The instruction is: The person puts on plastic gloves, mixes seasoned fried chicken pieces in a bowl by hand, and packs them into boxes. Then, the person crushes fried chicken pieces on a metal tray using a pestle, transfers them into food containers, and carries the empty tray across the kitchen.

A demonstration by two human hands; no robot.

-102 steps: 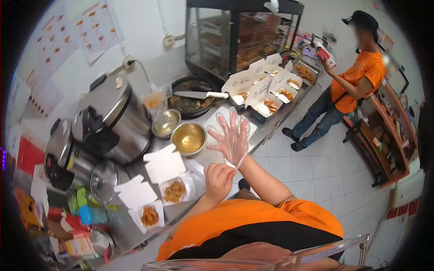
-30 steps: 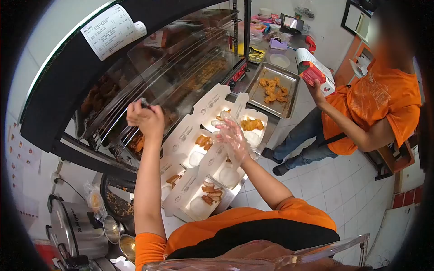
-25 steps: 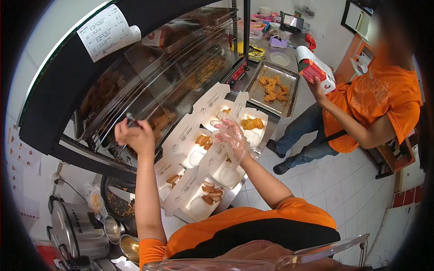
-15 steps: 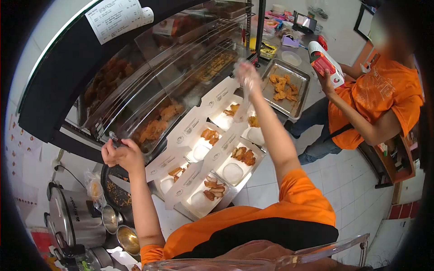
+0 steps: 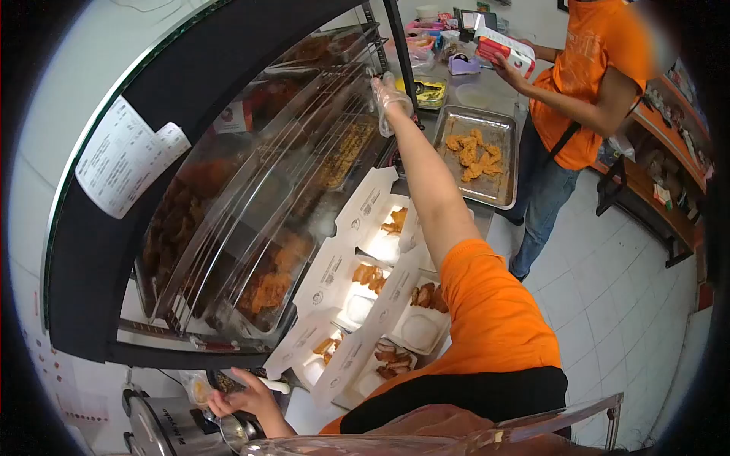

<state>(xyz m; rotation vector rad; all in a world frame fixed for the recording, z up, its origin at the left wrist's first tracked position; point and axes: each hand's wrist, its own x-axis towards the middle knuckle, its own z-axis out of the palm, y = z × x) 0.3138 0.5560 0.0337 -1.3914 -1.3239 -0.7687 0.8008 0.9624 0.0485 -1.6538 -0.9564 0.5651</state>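
The left hand [image 5: 251, 399] has left the front of the food case [image 5: 190, 83] and now sits below its near corner, fingers apart. The gloved right hand [image 5: 389, 102] has reached to the case's far corner; whether its fingers grip cannot be told. The case stands on the counter [image 5: 490, 91], beside open boxes [image 5: 323, 270].

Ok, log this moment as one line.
left hand: bare, fingers spread, near white handle | right hand: gloved, at far end of display cabinet, contact unclear | nearby: open food boxes, tray with fried pieces
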